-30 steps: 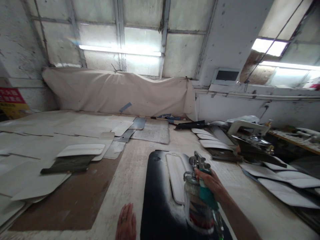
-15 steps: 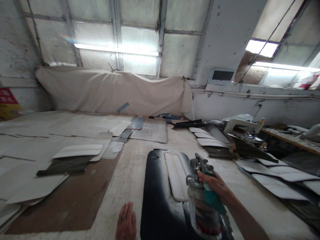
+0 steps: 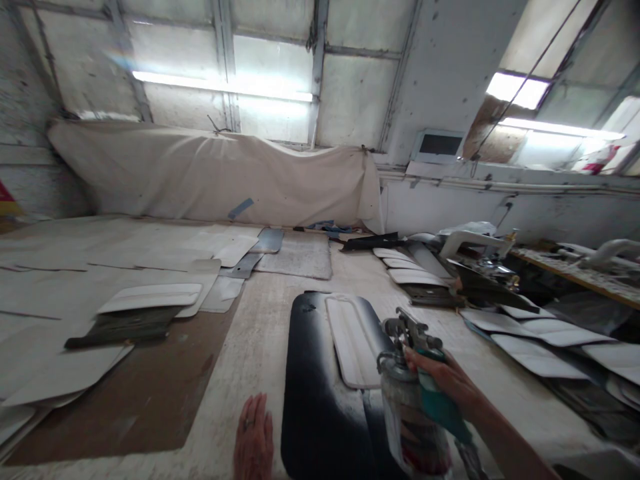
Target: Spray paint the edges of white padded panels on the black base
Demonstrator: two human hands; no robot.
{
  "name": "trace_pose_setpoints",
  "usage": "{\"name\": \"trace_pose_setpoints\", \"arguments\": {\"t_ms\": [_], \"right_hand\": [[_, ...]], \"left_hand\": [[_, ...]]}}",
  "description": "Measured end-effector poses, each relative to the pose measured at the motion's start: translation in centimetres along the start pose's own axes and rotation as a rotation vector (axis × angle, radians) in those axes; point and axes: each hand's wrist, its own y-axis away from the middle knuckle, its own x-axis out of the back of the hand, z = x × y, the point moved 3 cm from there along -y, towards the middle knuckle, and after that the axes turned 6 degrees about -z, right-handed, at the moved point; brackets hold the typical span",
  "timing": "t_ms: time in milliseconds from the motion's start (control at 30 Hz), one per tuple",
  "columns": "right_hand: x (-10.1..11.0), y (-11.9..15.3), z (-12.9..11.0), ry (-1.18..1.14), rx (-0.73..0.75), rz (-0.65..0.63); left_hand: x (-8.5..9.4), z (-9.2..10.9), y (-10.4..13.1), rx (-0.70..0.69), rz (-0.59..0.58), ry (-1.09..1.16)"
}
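My right hand [image 3: 443, 373] is wrapped round the teal handle of a spray gun [image 3: 407, 340], which has a clear cup [image 3: 413, 420] below it with dark reddish contents. The gun is over the right side of a black rounded panel [image 3: 313, 400] lying on the table. On that panel lies a white padded piece [image 3: 353, 343] with rounded corners, and a whitish haze surrounds it. My left hand [image 3: 254, 437] rests flat on the tabletop, fingers stretched out, just left of the black panel and apart from it. A ring shows on one finger.
At left, pale sheets [image 3: 65, 373] and a white-and-olive piece [image 3: 150, 298] lie by a brown board [image 3: 150, 400]. To the right are stacked white-and-dark pieces [image 3: 543, 357] and a sewing machine [image 3: 475, 247]. A beige cloth [image 3: 200, 170] hangs along the back.
The view has shifted slightly, moving most things a little left and up. The spray gun in my right hand has moved slightly right relative to the black panel. My left hand stays put.
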Motion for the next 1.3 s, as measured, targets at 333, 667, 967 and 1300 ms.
{"name": "trace_pose_setpoints", "arguments": {"t_ms": [333, 667, 967, 1300], "right_hand": [[0.9, 1.7, 1.3, 0.011, -0.037, -0.010], [1.0, 6.1, 7.5, -0.091, -0.137, 0.062], [0.7, -2.1, -0.7, -0.082, 0.037, -0.068], [-0.9, -6.3, -3.1, -0.184, 0.018, -0.123]], "left_hand": [[0.6, 0.4, -0.3, -0.034, 0.011, 0.009], [-0.1, 0.5, -0.4, -0.040, -0.053, 0.037], [0.2, 0.5, -0.3, -0.014, -0.017, -0.003], [0.5, 0.4, 0.0, -0.005, -0.017, -0.023]]}}
